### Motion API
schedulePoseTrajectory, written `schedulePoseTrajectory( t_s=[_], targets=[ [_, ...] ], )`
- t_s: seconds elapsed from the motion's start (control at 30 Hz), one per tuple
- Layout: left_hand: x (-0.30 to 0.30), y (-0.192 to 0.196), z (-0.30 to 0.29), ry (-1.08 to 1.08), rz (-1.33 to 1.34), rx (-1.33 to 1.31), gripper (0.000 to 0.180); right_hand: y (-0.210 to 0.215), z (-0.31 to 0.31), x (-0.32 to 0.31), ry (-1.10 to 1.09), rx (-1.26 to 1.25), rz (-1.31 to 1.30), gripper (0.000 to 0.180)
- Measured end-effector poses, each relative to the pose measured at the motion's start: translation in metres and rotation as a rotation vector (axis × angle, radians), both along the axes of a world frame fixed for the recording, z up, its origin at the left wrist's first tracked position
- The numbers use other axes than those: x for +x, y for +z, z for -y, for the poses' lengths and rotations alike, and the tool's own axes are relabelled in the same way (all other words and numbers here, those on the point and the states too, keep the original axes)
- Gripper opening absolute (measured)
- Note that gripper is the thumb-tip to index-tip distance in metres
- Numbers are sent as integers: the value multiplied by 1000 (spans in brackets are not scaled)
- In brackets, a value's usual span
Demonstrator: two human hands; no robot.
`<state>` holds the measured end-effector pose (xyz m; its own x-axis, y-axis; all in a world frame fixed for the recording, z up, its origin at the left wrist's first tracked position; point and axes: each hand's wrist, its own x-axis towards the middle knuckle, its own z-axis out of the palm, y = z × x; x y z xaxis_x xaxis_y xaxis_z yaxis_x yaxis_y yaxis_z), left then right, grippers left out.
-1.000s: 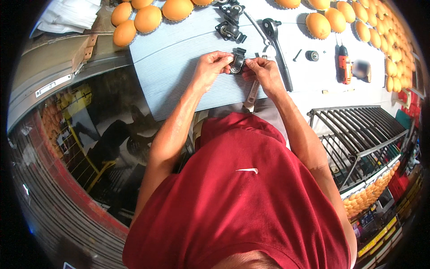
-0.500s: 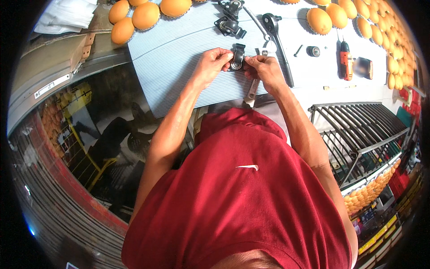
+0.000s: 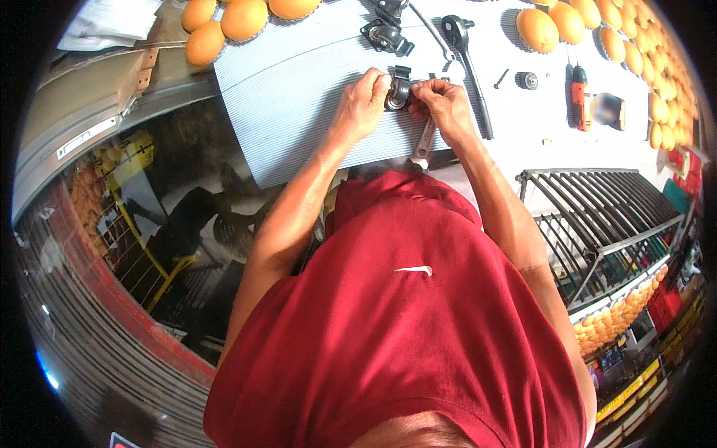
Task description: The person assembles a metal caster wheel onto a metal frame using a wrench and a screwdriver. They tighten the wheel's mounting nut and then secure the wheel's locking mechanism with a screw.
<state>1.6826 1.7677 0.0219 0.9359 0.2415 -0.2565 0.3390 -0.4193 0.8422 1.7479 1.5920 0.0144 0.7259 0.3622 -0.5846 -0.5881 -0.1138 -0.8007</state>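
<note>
A black caster [image 3: 399,91] with a dark wheel is upright between my two hands over the ridged sheet. My left hand [image 3: 362,103] is closed, its thumb and fingers pinching the caster's left side. From the other side my right hand [image 3: 447,108] pinches close against the wheel's axle; what its fingertips hold is too small to tell. Under the right hand lies a wrench [image 3: 423,145], partly covered by the fingers. More black casters [image 3: 385,36] lie beyond, beside a long wrench [image 3: 432,33] and a black-handled ratchet [image 3: 469,71].
A loose bolt [image 3: 502,78] and a small wheel [image 3: 529,81] lie to the right, near an orange-black power drill [image 3: 580,97]. Orange round cakes or fruit-like pieces [image 3: 538,30] edge the table's far side. A black metal rack [image 3: 597,201] stands at the right.
The view has shifted slightly, so the table's things sit a little differently. Both hands stay at the caster, which appears turned a little, showing more of its wheel's side.
</note>
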Motion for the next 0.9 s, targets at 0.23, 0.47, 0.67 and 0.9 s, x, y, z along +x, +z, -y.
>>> schedulePoseTrajectory(
  t_s=[0.23, 0.47, 0.67, 0.9],
  targets=[
    [-4, -12, -3, 28, 11, -265, 14, -7, 7, -4, -53, 216, -47, 13],
    [-4, -14, -13, -25, -40, -408, 17, -3, 13, 5, -107, 488, -159, 19],
    [2, -22, -23, -87, -44, -441, 17, 20, 0, 7, 523, -372, 713, 46],
    [0, -21, -20, 95, -36, -499, 17, 20, 2, 4, 504, -409, 822, 50]
  ],
)
